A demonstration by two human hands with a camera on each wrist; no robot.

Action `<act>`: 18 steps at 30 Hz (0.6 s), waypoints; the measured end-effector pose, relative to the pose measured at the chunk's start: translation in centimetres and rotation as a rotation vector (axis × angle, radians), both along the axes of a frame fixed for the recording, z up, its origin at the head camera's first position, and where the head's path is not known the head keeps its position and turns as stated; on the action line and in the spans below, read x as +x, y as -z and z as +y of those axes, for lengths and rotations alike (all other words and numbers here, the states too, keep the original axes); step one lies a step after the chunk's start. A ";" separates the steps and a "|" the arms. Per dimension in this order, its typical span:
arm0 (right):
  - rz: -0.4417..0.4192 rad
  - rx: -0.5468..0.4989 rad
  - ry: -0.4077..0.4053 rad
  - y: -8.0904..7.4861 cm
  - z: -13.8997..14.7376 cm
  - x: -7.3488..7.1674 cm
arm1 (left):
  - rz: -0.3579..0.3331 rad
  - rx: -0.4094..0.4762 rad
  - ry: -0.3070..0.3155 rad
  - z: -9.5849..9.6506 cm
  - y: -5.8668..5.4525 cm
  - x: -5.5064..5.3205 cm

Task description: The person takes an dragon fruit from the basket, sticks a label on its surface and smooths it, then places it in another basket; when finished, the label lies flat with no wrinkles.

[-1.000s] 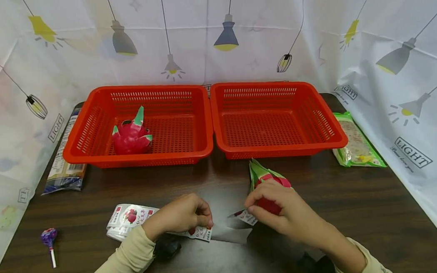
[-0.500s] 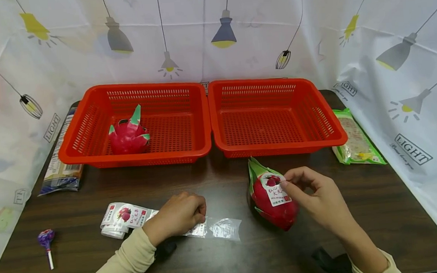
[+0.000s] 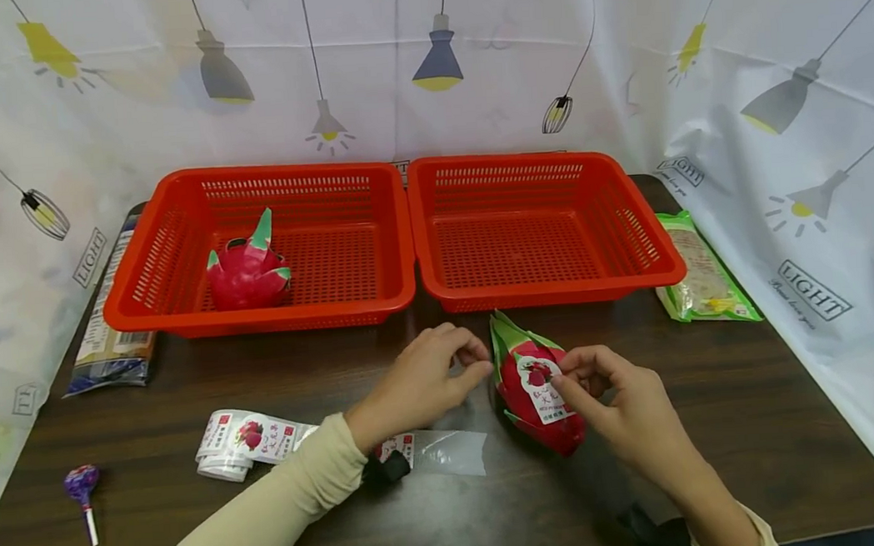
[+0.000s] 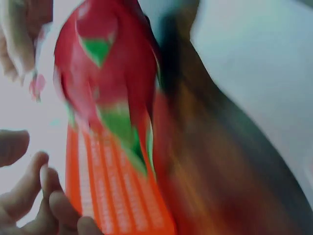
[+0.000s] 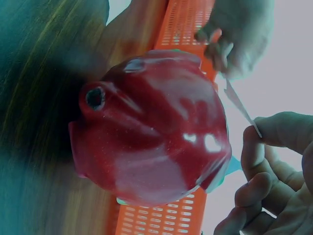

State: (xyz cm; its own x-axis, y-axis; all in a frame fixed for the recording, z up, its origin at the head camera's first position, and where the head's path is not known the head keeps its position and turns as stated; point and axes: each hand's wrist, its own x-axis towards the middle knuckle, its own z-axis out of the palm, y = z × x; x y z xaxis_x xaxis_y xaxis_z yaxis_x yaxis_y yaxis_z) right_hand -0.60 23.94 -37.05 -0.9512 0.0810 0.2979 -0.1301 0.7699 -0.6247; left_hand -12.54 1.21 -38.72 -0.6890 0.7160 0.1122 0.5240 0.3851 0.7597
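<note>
A red dragon fruit (image 3: pixel 516 402) with green leaf tips lies on the table in front of the right basket. My right hand (image 3: pixel 629 403) pinches the edge of a white printed sticker (image 3: pixel 545 392) between thumb and forefinger. The right wrist view shows this sticker (image 5: pixel 238 103) edge-on beside the fruit (image 5: pixel 156 132), apart from its skin. Just left of the fruit is my left hand (image 3: pixel 428 378), thumb and fingers bent and slightly apart, holding nothing. Below my left arm trails the sticker roll (image 3: pixel 222 449), its strip ending in bare clear backing (image 3: pixel 451 453).
Two red plastic baskets stand side by side at the back, a left basket (image 3: pixel 259 320) with another dragon fruit (image 3: pixel 248 276) inside and a right basket (image 3: pixel 551 291). A lollipop (image 3: pixel 82 487) lies at the left. Packets flank the baskets: blue-gold (image 3: pixel 115 351) left, green (image 3: pixel 703 277) right.
My right hand has brought the sticker in front of the dragon fruit, its printed face now showing. My left hand has let go of the label strip and moved up and right toward the fruit.
</note>
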 end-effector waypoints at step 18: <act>0.015 0.211 0.026 0.2 -0.6 0.2 | -0.311 0.134 0.008 4.2 2.7 0.4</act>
State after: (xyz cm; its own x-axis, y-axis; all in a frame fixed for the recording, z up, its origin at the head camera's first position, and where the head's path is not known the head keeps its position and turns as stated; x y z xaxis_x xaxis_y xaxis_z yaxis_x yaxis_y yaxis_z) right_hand -0.44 23.34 -37.24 -0.9451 0.0395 0.3244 -0.1166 0.8866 -0.4476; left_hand -12.10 5.40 -41.41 -0.6996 0.7145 -0.0090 0.2618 0.2681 0.9272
